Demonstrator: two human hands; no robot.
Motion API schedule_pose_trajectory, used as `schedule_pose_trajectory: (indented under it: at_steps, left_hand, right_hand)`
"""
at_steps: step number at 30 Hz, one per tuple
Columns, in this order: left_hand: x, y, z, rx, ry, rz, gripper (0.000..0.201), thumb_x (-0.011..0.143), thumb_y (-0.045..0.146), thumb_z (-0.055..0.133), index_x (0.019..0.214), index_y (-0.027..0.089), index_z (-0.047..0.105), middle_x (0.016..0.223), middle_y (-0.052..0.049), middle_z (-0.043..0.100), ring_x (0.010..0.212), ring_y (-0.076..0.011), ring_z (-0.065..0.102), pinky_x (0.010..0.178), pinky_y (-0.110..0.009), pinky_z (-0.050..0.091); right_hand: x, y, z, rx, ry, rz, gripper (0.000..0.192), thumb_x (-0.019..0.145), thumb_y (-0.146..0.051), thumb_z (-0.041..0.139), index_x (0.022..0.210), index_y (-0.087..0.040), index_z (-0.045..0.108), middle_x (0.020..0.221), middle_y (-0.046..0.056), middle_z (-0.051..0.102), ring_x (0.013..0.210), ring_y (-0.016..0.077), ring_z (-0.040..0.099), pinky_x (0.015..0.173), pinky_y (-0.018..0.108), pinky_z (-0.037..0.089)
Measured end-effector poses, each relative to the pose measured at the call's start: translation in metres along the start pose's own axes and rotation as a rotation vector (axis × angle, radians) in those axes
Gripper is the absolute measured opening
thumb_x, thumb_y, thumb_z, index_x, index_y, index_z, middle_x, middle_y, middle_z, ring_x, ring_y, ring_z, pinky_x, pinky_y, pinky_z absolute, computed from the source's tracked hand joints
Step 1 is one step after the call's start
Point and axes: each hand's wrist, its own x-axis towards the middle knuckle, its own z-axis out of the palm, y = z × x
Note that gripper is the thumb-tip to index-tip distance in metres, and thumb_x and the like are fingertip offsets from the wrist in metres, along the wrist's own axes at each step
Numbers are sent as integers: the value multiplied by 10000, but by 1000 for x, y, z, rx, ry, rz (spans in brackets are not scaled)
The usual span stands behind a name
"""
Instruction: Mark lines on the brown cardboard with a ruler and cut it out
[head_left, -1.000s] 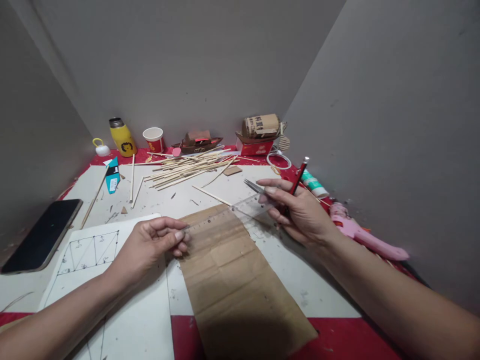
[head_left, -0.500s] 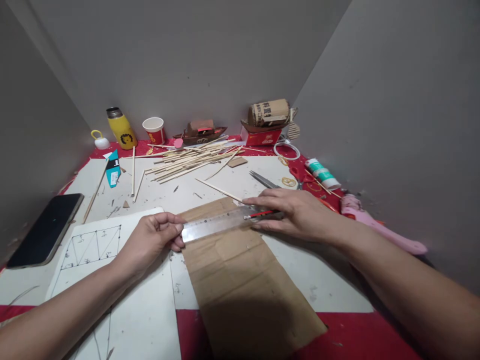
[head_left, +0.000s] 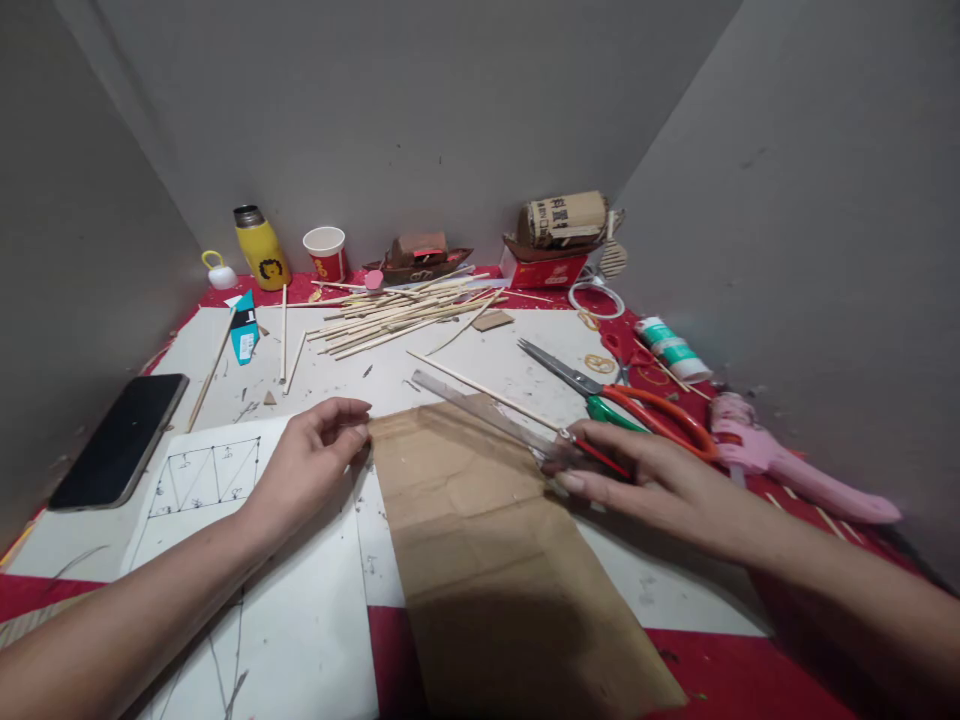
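Left hand [head_left: 311, 462]: loosely curled, fingertips at the upper left corner of the brown cardboard sheet [head_left: 480, 540], gripping nothing that can be made out. Its wrist lies over a white paper with a pencilled truss drawing [head_left: 206, 480]. Far left of that, a black phone [head_left: 120, 440] lies face up at the table edge. Behind it: yellow bottle [head_left: 261, 250], red-and-white paper cup [head_left: 326, 253], then a loose pile of wooden sticks [head_left: 390, 315] spread toward the centre.

Cardboard sheet lies flat, running from mid-table toward the near edge, partly over the white board [head_left: 450, 370] and the red cloth.

Clear ruler [head_left: 487, 412]: angled across the sheet's upper right corner, its near end under the right hand [head_left: 652, 485]. Right hand closed on a red pencil [head_left: 596, 457] and pressing on the ruler end, fingers extended flat.

Just behind the right hand: scissors [head_left: 600, 395] with orange and green handles, blades open. Further right, a pink glue gun [head_left: 787, 465] and a teal-and-white tube [head_left: 673, 350].
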Motion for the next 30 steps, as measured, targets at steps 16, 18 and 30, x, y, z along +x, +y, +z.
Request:
schedule_pose_trajectory:
  at_steps: [16, 18, 30]
  left_hand:
    - [6, 0, -3, -25, 81, 10, 327, 794, 293, 757, 1092, 180, 684, 1145, -86, 714, 1018, -206, 652, 893, -327, 452]
    - [8, 2, -2, -70, 54, -35, 377, 773, 306, 774, 1105, 163, 668, 1127, -107, 721, 949, -206, 673, 835, -332, 473]
    - [18, 16, 6, -144, -240, -200, 440, 649, 326, 901, 967, 97, 702, 679, -9, 640, 548, -86, 502, 507, -208, 391]
  right_hand:
    - [-2, 15, -7, -260, 58, -142, 353, 846, -506, 653, 1049, -217, 658, 1019, 141, 755, 907, 331, 717, 781, 474, 558]
    - [7, 19, -8, -304, 52, -169, 364, 856, -497, 642, 1075, -206, 661, 1044, 153, 750, 930, 338, 713, 807, 493, 553]
    - [19, 28, 5, -427, 64, -395, 301, 934, -380, 573, 1108, -145, 641, 1050, 160, 743, 912, 290, 729, 746, 399, 576]
